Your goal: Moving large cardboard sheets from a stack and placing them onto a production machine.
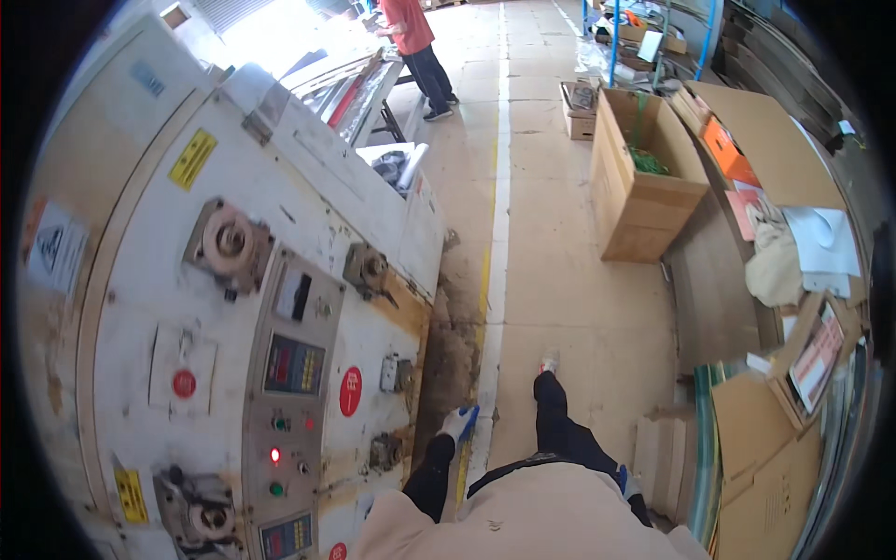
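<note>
My left hand [459, 423], in a white glove with a blue palm side, hangs beside my body over the floor's edge line. Its fingers point forward, loosely stretched, and I see nothing in them. The white machine [308, 177] stands just left of it, and the nearest part is a small metal fitting [385, 452] on its side. Down by my right hip, my right hand [629, 483] wears a similar glove. Most of its fingers are hidden, so its grip does not show. Close to it stands a folded brown cardboard piece [665, 462].
One foot [548, 362] is forward on the tan floor [583, 308]. A control panel [291, 383] with a lit red lamp faces up. Right of the walkway stand a tall open cardboard box [644, 210] and stacked cardboard [765, 467]. Ahead, a person in red [408, 28] stands by a worktable [373, 93].
</note>
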The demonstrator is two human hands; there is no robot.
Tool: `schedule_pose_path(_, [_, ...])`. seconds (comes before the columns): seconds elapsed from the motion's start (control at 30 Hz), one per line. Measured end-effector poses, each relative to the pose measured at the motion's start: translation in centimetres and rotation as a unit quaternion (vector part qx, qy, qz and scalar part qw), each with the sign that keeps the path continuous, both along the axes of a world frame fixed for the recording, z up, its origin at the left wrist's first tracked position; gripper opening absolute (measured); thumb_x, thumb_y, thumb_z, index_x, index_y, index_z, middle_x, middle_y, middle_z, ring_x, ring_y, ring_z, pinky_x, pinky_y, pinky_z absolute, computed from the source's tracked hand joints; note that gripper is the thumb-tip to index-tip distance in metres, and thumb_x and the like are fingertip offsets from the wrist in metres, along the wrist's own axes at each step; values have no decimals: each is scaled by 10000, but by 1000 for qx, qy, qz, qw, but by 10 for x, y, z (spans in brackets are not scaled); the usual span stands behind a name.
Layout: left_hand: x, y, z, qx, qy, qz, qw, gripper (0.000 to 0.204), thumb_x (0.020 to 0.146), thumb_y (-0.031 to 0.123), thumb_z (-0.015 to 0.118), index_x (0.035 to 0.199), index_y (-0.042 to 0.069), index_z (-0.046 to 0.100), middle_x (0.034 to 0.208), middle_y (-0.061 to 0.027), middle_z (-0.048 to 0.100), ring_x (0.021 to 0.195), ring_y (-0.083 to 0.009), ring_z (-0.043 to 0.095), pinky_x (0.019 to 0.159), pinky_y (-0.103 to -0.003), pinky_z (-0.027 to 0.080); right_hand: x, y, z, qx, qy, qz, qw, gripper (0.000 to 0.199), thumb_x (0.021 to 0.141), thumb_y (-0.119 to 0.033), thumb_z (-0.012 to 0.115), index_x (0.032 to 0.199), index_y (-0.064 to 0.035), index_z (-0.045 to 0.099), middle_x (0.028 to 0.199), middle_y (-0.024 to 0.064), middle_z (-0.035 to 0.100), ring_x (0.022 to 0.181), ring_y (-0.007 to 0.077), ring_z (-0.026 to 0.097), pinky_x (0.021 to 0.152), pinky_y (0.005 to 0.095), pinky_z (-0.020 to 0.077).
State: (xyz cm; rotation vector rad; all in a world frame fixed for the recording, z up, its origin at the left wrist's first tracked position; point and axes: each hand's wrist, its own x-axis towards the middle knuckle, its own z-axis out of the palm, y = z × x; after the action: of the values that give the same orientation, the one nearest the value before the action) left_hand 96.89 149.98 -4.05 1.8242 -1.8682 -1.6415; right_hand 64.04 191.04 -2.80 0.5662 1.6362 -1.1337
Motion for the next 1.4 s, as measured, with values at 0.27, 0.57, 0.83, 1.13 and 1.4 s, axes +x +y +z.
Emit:
schedule_pose_path(0.27, [2, -93, -59, -277, -36, -23, 960, 329, 854, 347, 554, 975, 47, 617, 689, -44, 593, 596, -153, 588, 548, -294, 471, -232, -274, -112, -273, -84, 7, 958, 329, 871, -403, 461, 605, -223, 391, 502, -24, 376, 432, 155, 411, 364, 295, 313])
schedule_pose_path(0.57, [-138, -310, 44, 74, -10, 278, 958, 473, 796, 451, 581, 904, -8, 615, 735, -113, 633, 618, -180, 621, 559, -330, 482, -303, -714, 3, -204, 84, 213, 952, 250, 849, -389, 535, 834, -139, 531, 675, 13, 560, 576, 165, 556, 524, 291, 442])
schedule_pose_path(0.83, [-183, -432, -28, 167, -42, 227, 959, 619, 795, 539, 522, 1042, -24, 594, 858, -161, 637, 790, -225, 618, 685, -327, 465, -379, -791, -37, -216, -144, 166, 951, 286, 826, -426, 462, 786, -144, 486, 686, 68, 499, 650, 235, 502, 532, 383, 412])
schedule_pose_path(1.13, [-268, -564, -1, 206, -117, 179, 955, 673, 792, 533, 515, 1118, -55, 539, 1067, -210, 590, 967, -279, 581, 766, -358, 448, -464, -876, 2, -17, 64, 92, 994, 291, 837, -385, 509, 860, -95, 513, 721, 69, 525, 595, 255, 520, 564, 422, 441])
schedule_pose_path(1.4, [-356, -647, -46, 178, -106, 221, 953, 581, 802, 522, 493, 1057, 10, 594, 1074, -191, 595, 1048, -351, 536, 828, -382, 423, -574, -1087, -47, -196, 2, 314, 929, 207, 841, -290, 539, 770, -96, 522, 641, 53, 528, 550, 213, 544, 467, 361, 443])
